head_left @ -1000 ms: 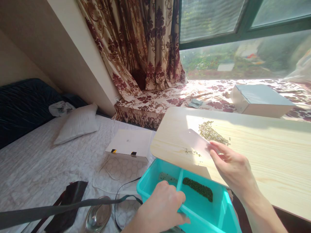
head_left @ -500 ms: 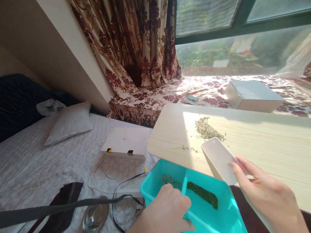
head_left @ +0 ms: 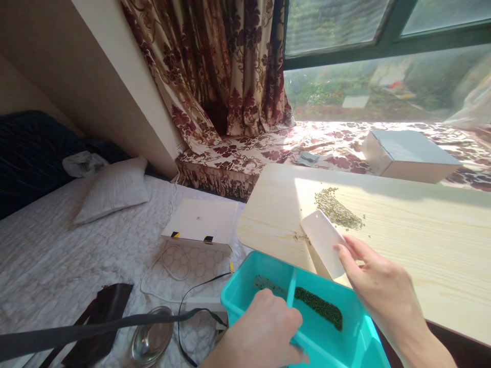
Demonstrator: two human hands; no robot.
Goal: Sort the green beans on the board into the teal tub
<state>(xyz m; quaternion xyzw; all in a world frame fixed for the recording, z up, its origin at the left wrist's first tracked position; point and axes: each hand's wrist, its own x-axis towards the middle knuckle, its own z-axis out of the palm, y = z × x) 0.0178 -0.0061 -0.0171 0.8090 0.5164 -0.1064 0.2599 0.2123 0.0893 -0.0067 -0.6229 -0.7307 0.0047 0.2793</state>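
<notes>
My left hand [head_left: 264, 332] grips the near rim of a turquoise divided tray [head_left: 241, 291] held below the edge of a pale wooden table [head_left: 422, 245]. Dark green beans [head_left: 318, 306] lie in the tray's right compartment, a thinner scatter in the left one. My right hand [head_left: 379, 289] holds a small white scoop [head_left: 324, 243] against the tabletop near its front edge. A heap of green beans [head_left: 337, 209] lies on the table just beyond the scoop, with a few stray ones beside it.
A white flat box [head_left: 201, 222] and cables lie on the quilted bed at left, with a pillow [head_left: 113, 189], a metal bowl [head_left: 151, 340] and a dark strap. A grey-lidded box [head_left: 408, 153] sits on the patterned window seat by the curtain.
My right hand first drew the scoop back to the tray's edge, then moved it forward onto the table toward the bean heap. My left hand kept its hold on the tray.
</notes>
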